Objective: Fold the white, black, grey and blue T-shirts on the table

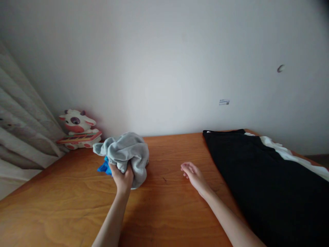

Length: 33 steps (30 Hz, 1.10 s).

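Note:
My left hand (122,177) is closed on a bunched grey cloth (131,151), which is crumpled into a loose ball. The cloth's kind does not show because of its folds. A bright blue piece of fabric (104,166) pokes out below it on the left; whether it belongs to the same bundle I cannot tell. Over the wooden tabletop (164,206), my right hand (193,175) hangs with fingers loosely curled and nothing visible in them. It is apart from the grey cloth and nearest to a black cloth (252,171) spread at the right.
A cow-shaped toy keyboard (79,128) stands at the back left, against the wall (164,68). Pale curtains (17,127) hang along the left side. White fabric (290,154) shows along the black cloth's far right edge. A small label (224,102) is on the wall.

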Motion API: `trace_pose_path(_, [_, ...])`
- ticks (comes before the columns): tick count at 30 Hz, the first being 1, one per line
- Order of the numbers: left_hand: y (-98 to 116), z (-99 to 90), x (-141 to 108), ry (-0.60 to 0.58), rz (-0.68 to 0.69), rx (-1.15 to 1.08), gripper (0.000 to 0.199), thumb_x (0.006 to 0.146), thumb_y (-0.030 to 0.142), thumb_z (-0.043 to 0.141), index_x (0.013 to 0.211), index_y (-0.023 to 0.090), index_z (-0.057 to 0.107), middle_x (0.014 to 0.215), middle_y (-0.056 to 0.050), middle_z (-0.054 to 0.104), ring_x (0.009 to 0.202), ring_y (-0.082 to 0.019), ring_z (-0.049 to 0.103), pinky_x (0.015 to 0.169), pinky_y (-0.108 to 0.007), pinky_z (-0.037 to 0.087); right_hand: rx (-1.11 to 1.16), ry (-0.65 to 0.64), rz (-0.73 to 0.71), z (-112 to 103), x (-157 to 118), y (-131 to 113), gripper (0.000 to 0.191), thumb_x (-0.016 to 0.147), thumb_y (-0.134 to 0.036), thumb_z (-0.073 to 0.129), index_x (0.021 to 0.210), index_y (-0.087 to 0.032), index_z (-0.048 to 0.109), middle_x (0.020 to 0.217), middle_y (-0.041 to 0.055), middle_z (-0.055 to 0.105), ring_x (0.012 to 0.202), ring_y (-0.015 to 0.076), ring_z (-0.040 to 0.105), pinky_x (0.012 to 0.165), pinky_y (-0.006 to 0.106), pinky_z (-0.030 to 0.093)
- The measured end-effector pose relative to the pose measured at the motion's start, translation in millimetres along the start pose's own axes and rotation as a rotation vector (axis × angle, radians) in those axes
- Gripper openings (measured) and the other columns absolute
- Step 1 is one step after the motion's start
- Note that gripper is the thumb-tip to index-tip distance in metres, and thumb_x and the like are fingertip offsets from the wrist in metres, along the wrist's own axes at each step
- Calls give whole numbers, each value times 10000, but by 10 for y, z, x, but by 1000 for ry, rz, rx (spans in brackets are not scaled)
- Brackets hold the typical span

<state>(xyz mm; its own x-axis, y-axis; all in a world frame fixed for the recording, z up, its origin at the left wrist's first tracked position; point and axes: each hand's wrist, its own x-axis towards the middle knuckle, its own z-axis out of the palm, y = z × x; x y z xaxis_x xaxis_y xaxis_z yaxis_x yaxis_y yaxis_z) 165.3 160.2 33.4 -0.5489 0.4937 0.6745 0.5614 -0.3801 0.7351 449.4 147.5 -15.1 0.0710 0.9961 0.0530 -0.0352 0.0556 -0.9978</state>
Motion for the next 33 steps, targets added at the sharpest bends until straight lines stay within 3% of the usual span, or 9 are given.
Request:
trace_pose_path(6, [-447,73,-10,-365,139,373,544,762,255,603,1304,215,568,1292,-151,612,1375,-386,444,1157,-566,327,-24,-14,-18,-3,-10,-20,527,694,-737,667,833,-231,625,773,35,686,639,174,580,604,300,425])
trace_pose_path(14, [-455,69,-74,-258,85,451,803,824,503,635,1512,199,354,1550,-181,421,1456,-365,352,1178,-550,273,-36,-47,-26,-5,-16,-25,534,702,-742,665,829,-225,626,743,32,677,655,179,591,654,320,457])
trace_pose_path(17, [-405,53,-79,-222,59,452,756,863,534,596,1505,212,360,1564,-175,403,1462,-363,335,1188,-577,217,-41,-53,-40,4,-7,-4,539,701,-757,655,810,-230,618,729,29,675,652,183,596,651,323,465])
trace_pose_path(19, [-304,40,-93,-245,154,424,720,866,501,604,1483,197,386,1581,-182,372,1480,-374,295,1196,-593,183,-42,-58,-43,13,-7,2,530,706,-749,656,804,-231,616,728,26,674,646,180,595,652,323,470])
trace_pose_path(22, [-38,46,-194,-462,395,289,535,846,356,644,1354,231,534,1550,-147,426,1458,-366,341,1199,-570,227,-54,-66,-52,24,-18,-8,482,733,-706,658,802,-230,623,728,22,670,650,176,595,660,321,480])
trace_pose_path(26, [292,143,-492,-1020,550,70,392,889,244,558,1274,274,626,1481,-102,526,1369,-297,484,1166,-492,360,-65,-53,-71,26,-35,-36,451,746,-685,660,806,-239,626,719,11,657,687,187,605,654,314,485])
trace_pose_path(29, [302,265,-667,-1240,420,-81,505,889,313,611,1391,289,557,1523,-93,498,1379,-286,494,1169,-473,383,-49,-32,-69,19,-40,-44,500,724,-720,669,818,-231,627,717,16,659,675,187,604,642,314,485])
trace_pose_path(31, [188,350,-685,-1150,162,-191,575,885,392,640,1435,291,506,1509,-102,517,1358,-287,527,1131,-464,440,-44,-40,-59,13,-42,-41,522,717,-732,674,821,-223,630,720,24,663,658,182,599,638,316,483])
trace_pose_path(33, [36,425,-631,-961,-142,-299,559,906,455,595,1436,313,483,1467,-100,559,1307,-281,581,1059,-462,510,-51,-50,-58,10,-45,-37,520,722,-730,672,820,-221,630,725,26,661,657,180,593,640,316,476])
